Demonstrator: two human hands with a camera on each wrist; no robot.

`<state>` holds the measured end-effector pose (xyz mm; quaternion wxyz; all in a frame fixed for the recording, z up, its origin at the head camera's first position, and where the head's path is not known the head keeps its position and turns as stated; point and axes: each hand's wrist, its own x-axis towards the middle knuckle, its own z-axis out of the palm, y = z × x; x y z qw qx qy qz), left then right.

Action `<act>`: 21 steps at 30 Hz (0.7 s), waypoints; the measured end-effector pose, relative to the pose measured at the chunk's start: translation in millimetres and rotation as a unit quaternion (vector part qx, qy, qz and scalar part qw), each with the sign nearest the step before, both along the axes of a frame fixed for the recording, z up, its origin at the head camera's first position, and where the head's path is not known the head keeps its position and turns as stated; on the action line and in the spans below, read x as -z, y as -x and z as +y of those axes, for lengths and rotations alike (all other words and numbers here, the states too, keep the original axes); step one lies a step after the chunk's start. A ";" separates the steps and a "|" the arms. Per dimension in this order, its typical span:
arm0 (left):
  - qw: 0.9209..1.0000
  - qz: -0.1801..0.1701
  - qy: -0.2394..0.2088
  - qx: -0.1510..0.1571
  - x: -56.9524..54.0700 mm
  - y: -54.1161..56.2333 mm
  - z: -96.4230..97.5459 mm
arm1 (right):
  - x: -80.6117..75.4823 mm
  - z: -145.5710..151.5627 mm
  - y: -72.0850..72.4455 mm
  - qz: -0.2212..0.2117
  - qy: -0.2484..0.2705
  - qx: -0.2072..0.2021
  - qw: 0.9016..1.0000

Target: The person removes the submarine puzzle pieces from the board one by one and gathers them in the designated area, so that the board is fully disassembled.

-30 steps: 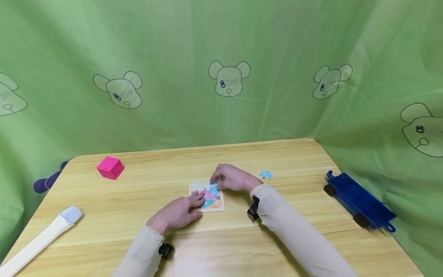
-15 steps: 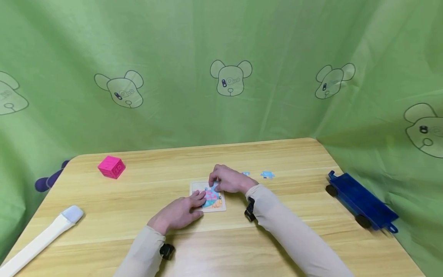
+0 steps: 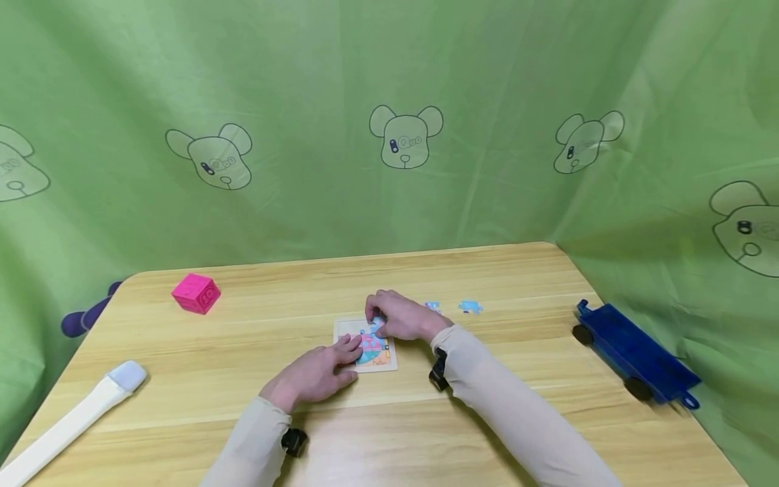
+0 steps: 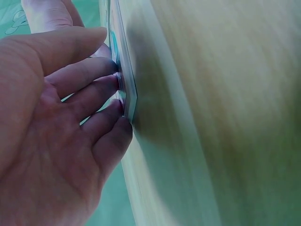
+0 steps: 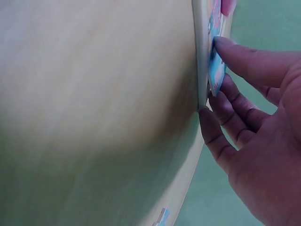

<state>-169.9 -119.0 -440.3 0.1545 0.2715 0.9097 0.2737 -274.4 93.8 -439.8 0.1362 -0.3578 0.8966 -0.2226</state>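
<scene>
A small square jigsaw puzzle in a pale frame (image 3: 379,369) lies mid-table, with pink, teal and orange pieces in its tray. My left hand (image 3: 316,372) rests on its left side, fingers extended, covering part of the picture; in the left wrist view the fingertips (image 4: 115,106) press on it. At the far right corner my right hand (image 3: 404,316) pinches a blue puzzle piece (image 5: 217,75) between thumb and fingers. That piece sits tilted over the tray, its lower end raised in the right wrist view. One fingertip touches the frame's edge.
Two loose blue puzzle pieces, one (image 3: 433,306) beside the right wrist and another (image 3: 470,307) farther right, lie behind the right arm. A pink block (image 3: 196,293) stands back left, a white-handled brush-like tool (image 3: 79,416) front left, a blue wheeled toy wagon (image 3: 635,352) at the right edge.
My right hand has shifted slightly left with the blue puzzle piece, lowering it over the tray corner. A loose piece behind the wrist has come into sight. The left hand keeps its place.
</scene>
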 end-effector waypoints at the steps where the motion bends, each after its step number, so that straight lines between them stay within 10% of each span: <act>1: 1.000 0.000 0.001 0.000 0.4 0.3 0.1 | -0.1 0.0 -0.2 0.000 0.002 0.002 1.000; 21: 1.000 0.000 -0.003 0.002 -1.7 -0.9 0.2 | -8.2 4.1 1.8 -0.033 0.064 0.040 0.997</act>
